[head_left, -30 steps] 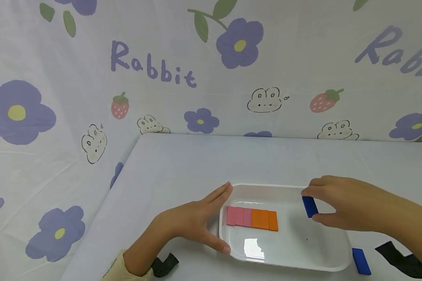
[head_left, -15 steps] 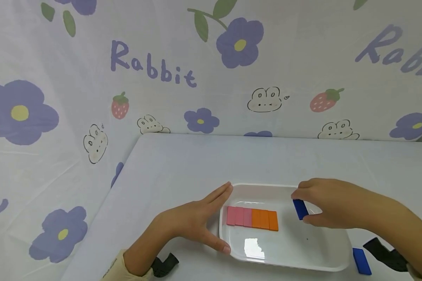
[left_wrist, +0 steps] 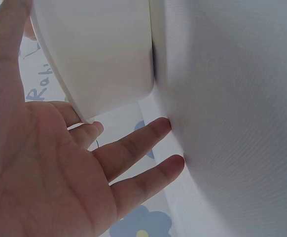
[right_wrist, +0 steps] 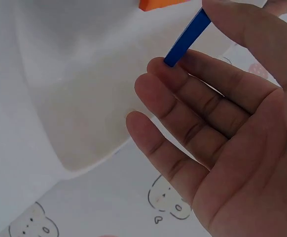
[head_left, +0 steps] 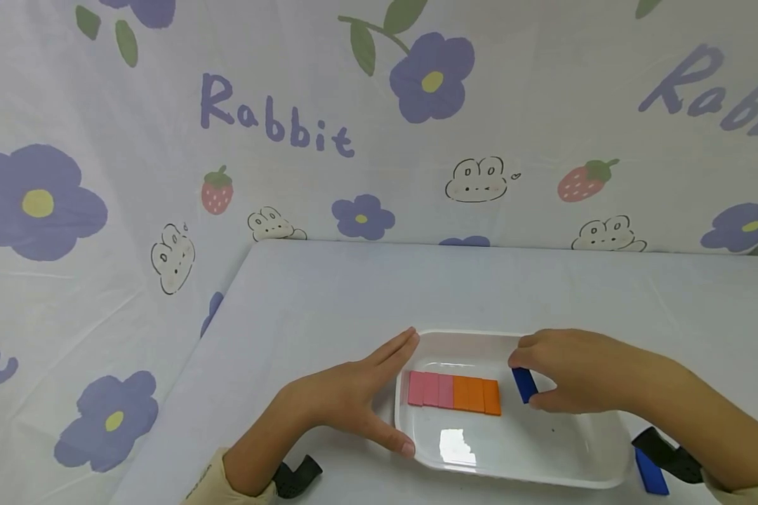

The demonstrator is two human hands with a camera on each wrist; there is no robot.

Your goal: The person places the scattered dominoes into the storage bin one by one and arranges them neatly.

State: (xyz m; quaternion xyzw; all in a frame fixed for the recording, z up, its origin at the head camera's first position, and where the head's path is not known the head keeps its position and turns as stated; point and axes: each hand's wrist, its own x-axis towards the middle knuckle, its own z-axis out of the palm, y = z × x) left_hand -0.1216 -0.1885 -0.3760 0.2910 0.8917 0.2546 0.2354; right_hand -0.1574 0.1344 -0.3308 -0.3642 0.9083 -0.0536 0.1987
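Note:
My right hand (head_left: 581, 370) pinches a small blue rectangular tile (head_left: 525, 385) between thumb and fingertips, over the white tray (head_left: 530, 474). In the right wrist view the blue tile (right_wrist: 188, 38) is seen on its thin edge. Just left of it, three pink tiles (head_left: 431, 388) and three orange tiles (head_left: 476, 395) form one row on the tray floor. The left hand (head_left: 347, 396) spreads along the tray's left end with thumb and fingers extended, some fingertips at the rim in the left wrist view. A second blue tile (head_left: 651, 473) lies outside the tray, partly covered by the right wrist strap.
A white-covered table (head_left: 328, 294) surrounds the tray. Behind it hangs a cloth (head_left: 512, 105) printed with flowers, rabbits and strawberries. Black straps (head_left: 295, 477) sit at both wrists.
The right hand has carried the blue tile leftward and slightly toward the near side, closer to the orange end of the row. The left hand stays at the tray.

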